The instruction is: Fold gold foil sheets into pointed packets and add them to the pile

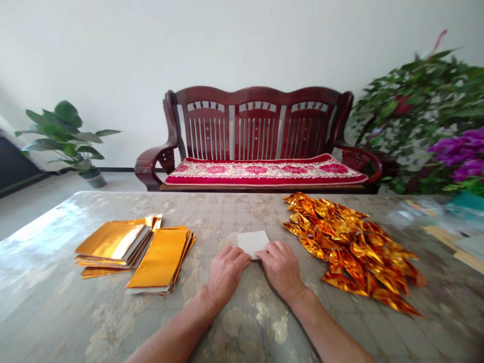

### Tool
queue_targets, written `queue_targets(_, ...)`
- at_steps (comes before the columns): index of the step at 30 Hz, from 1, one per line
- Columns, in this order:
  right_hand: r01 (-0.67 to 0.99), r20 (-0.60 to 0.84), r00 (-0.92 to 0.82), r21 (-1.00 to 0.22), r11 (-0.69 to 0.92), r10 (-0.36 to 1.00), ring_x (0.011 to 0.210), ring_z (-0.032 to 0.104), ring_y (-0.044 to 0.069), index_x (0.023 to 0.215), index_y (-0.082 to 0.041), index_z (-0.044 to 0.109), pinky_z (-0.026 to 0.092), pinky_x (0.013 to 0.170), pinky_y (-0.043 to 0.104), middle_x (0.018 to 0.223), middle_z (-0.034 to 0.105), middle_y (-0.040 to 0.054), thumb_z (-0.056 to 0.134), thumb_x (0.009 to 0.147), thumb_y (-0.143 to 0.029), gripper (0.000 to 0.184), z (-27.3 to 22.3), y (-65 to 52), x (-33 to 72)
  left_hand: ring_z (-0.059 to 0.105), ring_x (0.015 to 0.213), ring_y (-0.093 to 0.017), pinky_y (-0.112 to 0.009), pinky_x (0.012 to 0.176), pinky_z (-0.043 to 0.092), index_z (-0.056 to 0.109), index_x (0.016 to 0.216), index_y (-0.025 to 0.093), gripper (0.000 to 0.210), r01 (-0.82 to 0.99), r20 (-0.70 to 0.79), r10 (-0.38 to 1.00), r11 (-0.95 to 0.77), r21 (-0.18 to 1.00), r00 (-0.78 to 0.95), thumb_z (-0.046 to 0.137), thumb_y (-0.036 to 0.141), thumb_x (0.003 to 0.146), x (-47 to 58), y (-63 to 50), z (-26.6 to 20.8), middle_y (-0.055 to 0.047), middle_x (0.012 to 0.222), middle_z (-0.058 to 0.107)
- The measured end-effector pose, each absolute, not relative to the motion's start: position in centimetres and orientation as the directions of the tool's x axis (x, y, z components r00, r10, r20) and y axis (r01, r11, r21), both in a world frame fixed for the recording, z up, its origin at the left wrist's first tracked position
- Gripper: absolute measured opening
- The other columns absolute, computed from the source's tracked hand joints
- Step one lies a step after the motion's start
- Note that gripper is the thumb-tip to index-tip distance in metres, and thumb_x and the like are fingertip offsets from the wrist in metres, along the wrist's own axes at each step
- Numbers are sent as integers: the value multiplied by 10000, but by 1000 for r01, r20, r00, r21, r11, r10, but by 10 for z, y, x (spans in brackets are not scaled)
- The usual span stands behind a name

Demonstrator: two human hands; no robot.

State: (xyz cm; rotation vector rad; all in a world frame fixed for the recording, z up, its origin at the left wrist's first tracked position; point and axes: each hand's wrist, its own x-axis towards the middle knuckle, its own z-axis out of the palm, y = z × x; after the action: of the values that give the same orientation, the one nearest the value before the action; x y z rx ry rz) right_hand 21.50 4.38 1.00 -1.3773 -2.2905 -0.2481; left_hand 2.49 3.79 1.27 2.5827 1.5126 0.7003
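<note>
A small sheet of paper (252, 242), its pale side up, lies on the table in front of me. My left hand (228, 267) pinches its near left corner between thumb and fingers. At the near right corner, my right hand (280, 264) grips the same sheet. Both thumbs sit along the near edge, and the fingertips partly hide it. To the left lie a stack of gold foil paper (109, 242) and a second, narrower stack of gold sheets (159, 259). A heap of folded gold foil pieces (348, 247) spreads out on the right.
The table (124, 322) has a patterned, shiny cover. Clear plastic bags (414, 212) and tan card strips (465, 252) lie at its right side. Beyond the far edge stands a dark red wooden bench (257, 131) with a floral cushion (264, 171). Potted plants (70, 133) flank it.
</note>
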Motion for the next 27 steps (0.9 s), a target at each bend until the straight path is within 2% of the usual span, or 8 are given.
queue_targets(8, 855, 343, -408, -183, 486, 846, 860, 568, 194, 896, -288, 740, 359, 747, 321, 845, 673, 13, 626, 920, -277, 117, 13, 46, 225, 550, 859, -217, -329, 756, 422, 679, 834, 253, 226, 847, 296, 861, -483, 220, 414, 501, 237, 973, 25, 44, 7, -45, 832, 650)
queue_targets(12, 845, 308, -389, -257, 470, 868, 888, 595, 183, 914, -296, 736, 357, 769, 322, 881, 696, 3, 567, 957, -304, 175, 14, 47, 235, 555, 851, -217, -329, 756, 420, 657, 829, 232, 248, 866, 281, 875, -456, 204, 394, 465, 233, 986, 25, 47, 7, -48, 834, 645)
queue_targets(19, 864, 258, -277, -355, 357, 926, 888, 618, 182, 856, -290, 733, 382, 808, 311, 866, 715, -12, 579, 935, -297, 173, 7, 54, 242, 588, 835, -203, -297, 736, 411, 657, 792, 214, 215, 852, 230, 920, -383, 357, 317, 545, 294, 957, 22, 54, 8, -29, 816, 665)
queue_targets(27, 884, 251, -205, -367, 289, 946, 872, 617, 180, 868, -255, 661, 371, 788, 304, 878, 703, -12, 575, 906, -226, 99, 7, 54, 237, 603, 816, -208, -294, 715, 387, 661, 757, 210, 222, 879, 170, 952, -301, 369, 255, 588, 334, 926, 22, 57, 9, -26, 787, 682)
